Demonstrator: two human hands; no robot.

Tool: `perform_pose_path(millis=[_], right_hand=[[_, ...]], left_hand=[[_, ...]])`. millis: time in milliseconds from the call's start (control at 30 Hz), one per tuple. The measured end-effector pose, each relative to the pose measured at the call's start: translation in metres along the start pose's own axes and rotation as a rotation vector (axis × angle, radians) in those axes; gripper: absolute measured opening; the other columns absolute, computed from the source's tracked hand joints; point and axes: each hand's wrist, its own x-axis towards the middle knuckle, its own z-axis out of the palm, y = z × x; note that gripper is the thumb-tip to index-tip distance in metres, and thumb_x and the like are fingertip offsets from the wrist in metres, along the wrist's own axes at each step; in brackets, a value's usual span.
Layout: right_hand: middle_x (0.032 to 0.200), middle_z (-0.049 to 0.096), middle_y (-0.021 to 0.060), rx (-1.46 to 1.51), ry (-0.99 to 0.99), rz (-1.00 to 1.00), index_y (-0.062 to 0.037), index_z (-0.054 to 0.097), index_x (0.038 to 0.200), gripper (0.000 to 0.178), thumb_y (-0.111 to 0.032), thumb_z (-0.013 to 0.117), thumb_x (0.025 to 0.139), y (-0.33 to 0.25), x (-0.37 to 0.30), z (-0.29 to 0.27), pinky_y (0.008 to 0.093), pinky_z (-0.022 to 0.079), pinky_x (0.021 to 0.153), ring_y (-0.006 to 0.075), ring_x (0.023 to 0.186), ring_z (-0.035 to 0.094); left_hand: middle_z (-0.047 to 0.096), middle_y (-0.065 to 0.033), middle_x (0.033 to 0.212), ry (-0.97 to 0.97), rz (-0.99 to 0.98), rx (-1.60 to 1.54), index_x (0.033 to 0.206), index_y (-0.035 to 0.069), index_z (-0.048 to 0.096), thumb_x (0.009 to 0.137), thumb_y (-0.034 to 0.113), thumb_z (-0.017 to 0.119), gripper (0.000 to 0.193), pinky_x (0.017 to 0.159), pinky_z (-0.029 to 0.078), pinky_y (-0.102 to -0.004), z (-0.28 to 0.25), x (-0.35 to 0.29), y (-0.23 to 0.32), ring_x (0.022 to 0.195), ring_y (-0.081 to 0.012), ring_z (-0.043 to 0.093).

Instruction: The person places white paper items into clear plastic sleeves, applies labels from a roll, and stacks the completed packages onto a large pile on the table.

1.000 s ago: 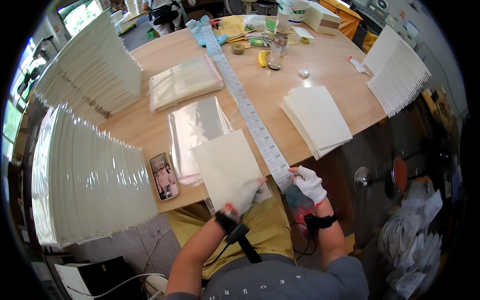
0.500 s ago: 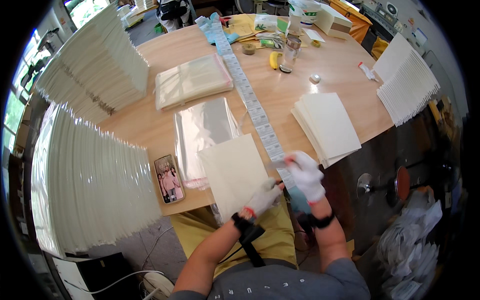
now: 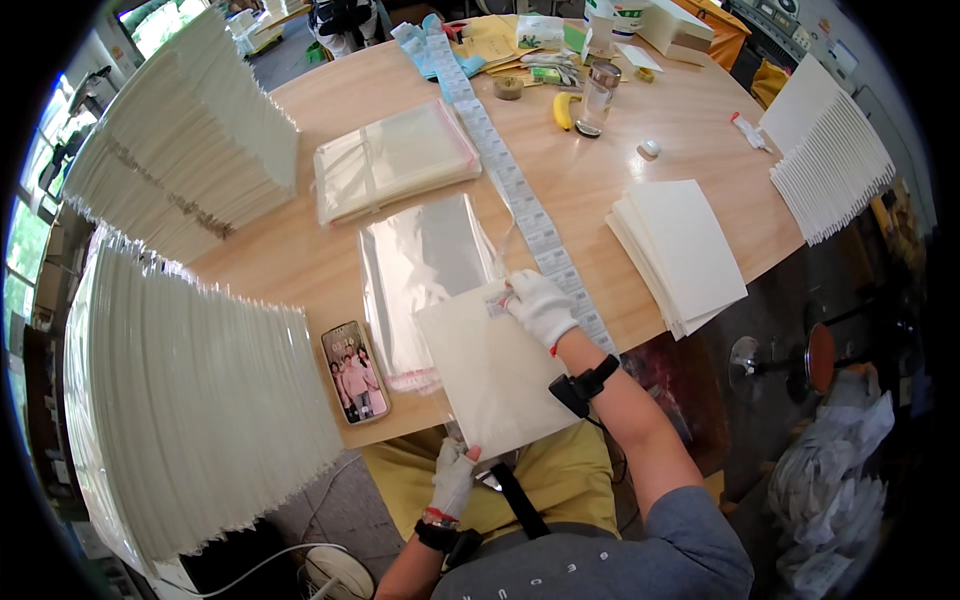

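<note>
A cream rectangular board [image 3: 500, 375] lies at the table's front edge, its near end overhanging my lap. My left hand [image 3: 453, 480], in a white fingertip-less glove, is closed on its near-left corner, thumb on top. My right hand [image 3: 543, 308], gloved alike, has its fingers pressed together on the board's far-right corner. A small printed label [image 3: 497, 303] shows at those fingertips, flat on the board; whether the fingers still hold it cannot be made out. Just right of the hand runs a long strip of labels [image 3: 540, 232]. Clear plastic sleeves [image 3: 425, 245] lie partly under the board.
Tall stacks of wrapped boards [image 3: 200, 400] line the left side, beside a phone [image 3: 354, 372]. Bundled sleeves [image 3: 395, 160] lie beyond. Plain boards [image 3: 685, 255] rest at right, with another stack [image 3: 835, 160] farther off. A glass jar [image 3: 598, 100] and banana [image 3: 564, 111] stand farther back.
My right hand has moved from the strip's near end to the board's far-right corner, where a label now shows. My left hand has shifted left and nearer, to the near-left corner.
</note>
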Motion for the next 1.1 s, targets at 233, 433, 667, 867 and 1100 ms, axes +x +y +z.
perform_pose_path(millis=[233,433,667,867,1100], right_hand=[[0.1,0.06,0.0178,-0.178,-0.053,0.368,-0.0072,0.049,0.109,0.036,-0.028,0.056,0.08,0.008,-0.043,-0.052,0.0475,0.048,0.071,0.0379,0.087,0.059],[0.075,0.058,0.01,0.418,-0.29,0.261,-0.0065,0.049,0.122,0.04,-0.021,0.056,0.085,-0.044,-0.15,-0.084,0.0334,0.047,0.062,0.0209,0.066,0.057],[0.085,0.057,0.0032,1.182,-0.287,-0.101,-0.001,0.047,0.127,0.043,-0.009,0.056,0.086,-0.23,-0.044,-0.156,0.0213,0.045,0.062,0.007,0.064,0.053],[0.08,0.061,0.0029,1.221,-0.419,-0.455,-0.0004,0.051,0.125,0.04,-0.014,0.049,0.088,-0.397,0.029,-0.171,0.0228,0.047,0.065,0.0084,0.071,0.056],[0.107,0.066,0.0127,0.939,-0.337,-0.65,0.0078,0.058,0.108,0.033,-0.015,0.048,0.086,-0.427,0.035,-0.135,0.0263,0.049,0.076,0.0163,0.08,0.062]], left_hand=[[0.059,-0.0091,0.101,-0.152,0.076,-0.048,0.108,-0.001,0.049,0.088,0.008,0.053,0.022,0.064,0.054,-0.0245,0.013,-0.012,0.019,0.086,-0.0138,0.06],[0.054,-0.0032,0.084,-0.198,0.531,0.463,0.104,-0.002,0.053,0.085,0.011,0.06,0.025,0.06,0.046,-0.0291,0.009,-0.045,0.106,0.072,-0.0147,0.053],[0.052,-0.0045,0.078,0.412,1.397,1.285,0.105,-0.001,0.057,0.073,0.008,0.075,0.038,0.053,0.043,-0.0279,-0.051,-0.216,0.265,0.062,-0.0138,0.05],[0.057,-0.0143,0.114,0.44,1.132,0.411,0.128,-0.007,0.043,0.084,0.015,0.053,0.05,0.087,0.045,-0.0284,-0.147,-0.279,0.383,0.101,-0.0177,0.057],[0.05,-0.0131,0.125,0.441,0.934,0.166,0.133,-0.002,0.039,0.089,0.023,0.05,0.052,0.096,0.039,-0.0311,-0.26,-0.228,0.377,0.113,-0.022,0.049]])
